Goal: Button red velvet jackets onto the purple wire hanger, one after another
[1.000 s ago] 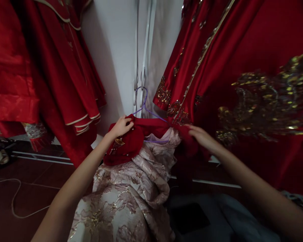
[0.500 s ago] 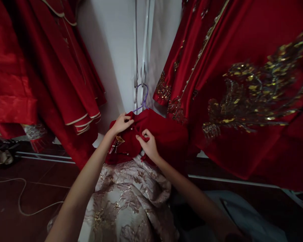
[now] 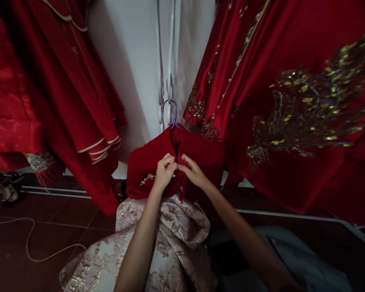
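Observation:
A red jacket (image 3: 149,152) hangs in front of me on a purple hanger (image 3: 175,115), its collar parted at the neck. My left hand (image 3: 165,172) is closed on the jacket's left front edge. Opposite it, my right hand (image 3: 193,171) pinches the right front edge, and the fingertips of both hands nearly meet. What lies between the fingers is hidden. A gold brooch-like ornament (image 3: 149,177) with dangling beads sits on the jacket, left of my left hand. Below the jacket spreads a pale brocade skirt (image 3: 170,227) with floral and gold patterning.
Red garments (image 3: 79,101) with cream trim hang at left. A red gown (image 3: 270,178) with gold sequins hangs at right. Behind the hanger stand white metal bars (image 3: 170,48). A pale cable (image 3: 30,239) lies on the dark tiled floor, and a greyish-blue object (image 3: 286,247) is at lower right.
My left hand has moved right and down from near the jacket's collar to its front opening. My right hand has shifted slightly right. The jacket's fronts now lie straighter, with the neck opening showing.

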The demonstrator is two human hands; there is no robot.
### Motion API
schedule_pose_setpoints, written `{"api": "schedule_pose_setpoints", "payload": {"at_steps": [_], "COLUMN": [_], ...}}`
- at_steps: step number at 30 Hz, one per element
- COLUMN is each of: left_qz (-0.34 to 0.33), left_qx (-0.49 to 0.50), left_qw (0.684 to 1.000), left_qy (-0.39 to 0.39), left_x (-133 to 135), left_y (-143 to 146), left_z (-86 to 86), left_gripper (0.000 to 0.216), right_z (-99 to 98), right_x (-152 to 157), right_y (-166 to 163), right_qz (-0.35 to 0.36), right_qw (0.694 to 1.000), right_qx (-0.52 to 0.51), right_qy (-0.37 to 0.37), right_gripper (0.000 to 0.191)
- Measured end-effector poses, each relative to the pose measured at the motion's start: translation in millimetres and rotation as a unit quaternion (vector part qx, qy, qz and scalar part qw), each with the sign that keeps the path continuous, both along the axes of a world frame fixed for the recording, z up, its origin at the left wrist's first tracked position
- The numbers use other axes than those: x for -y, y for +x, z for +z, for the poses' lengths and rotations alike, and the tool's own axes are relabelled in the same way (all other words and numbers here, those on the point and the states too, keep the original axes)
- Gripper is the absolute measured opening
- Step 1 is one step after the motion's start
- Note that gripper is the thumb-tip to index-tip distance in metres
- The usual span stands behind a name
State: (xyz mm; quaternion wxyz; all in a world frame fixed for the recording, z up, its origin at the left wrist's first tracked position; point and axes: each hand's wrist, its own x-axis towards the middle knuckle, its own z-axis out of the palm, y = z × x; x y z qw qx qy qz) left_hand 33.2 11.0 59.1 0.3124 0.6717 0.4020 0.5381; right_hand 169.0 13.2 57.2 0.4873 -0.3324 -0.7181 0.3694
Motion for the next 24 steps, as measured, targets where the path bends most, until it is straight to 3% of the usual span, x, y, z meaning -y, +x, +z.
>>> {"api": "schedule_pose_setpoints", "payload": {"at_steps": [2, 4, 9, 12, 15, 19, 22, 24], "left_qz": [-0.035, -0.026, 0.127, 0.185, 0.208, 0.293, 0.314, 0.265], "left_qx": [0.042, 0.091, 0.135, 0.109, 0.065, 0.101, 0.127, 0.104], "left_qw": [0.998, 0.994, 0.982, 0.975, 0.971, 0.941, 0.933, 0.953], "left_qy": [-0.039, -0.049, 0.018, 0.058, 0.101, 0.132, 0.119, 0.101], "left_x": [0.0, 5.4, 19.3, 19.0, 22.5, 34.1, 35.6, 32.0], "left_y": [-1.2, -1.0, 13.9, 3.4, -28.6, -58.1, -45.6, -27.0], "left_z": [2.3, -2.5, -25.6, -23.5, -6.8, 10.1, 0.0, -14.5], "left_gripper": [0.017, 0.008, 0.009, 0.015, 0.026, 0.032, 0.019, 0.016], "right_z": [3.3, 2.8, -10.3, -16.8, -17.3, -13.9, -14.2, -16.4], "right_x": [-0.1, 1.3, 2.0, -1.4, -3.6, -2.7, -0.4, 1.3], "right_y": [0.1, -0.7, -9.0, -4.8, 10.1, 24.3, 16.1, 4.1], "right_qz": [0.050, 0.079, 0.038, -0.002, -0.012, -0.034, -0.043, -0.032], "right_qw": [0.998, 0.995, 0.979, 0.961, 0.961, 0.963, 0.974, 0.987], "right_qx": [0.003, -0.009, -0.134, -0.197, -0.210, -0.225, -0.197, -0.140], "right_qy": [-0.027, -0.056, -0.150, -0.196, -0.182, -0.145, -0.106, -0.072], "right_gripper": [0.017, 0.016, 0.025, 0.034, 0.033, 0.030, 0.026, 0.025]}}
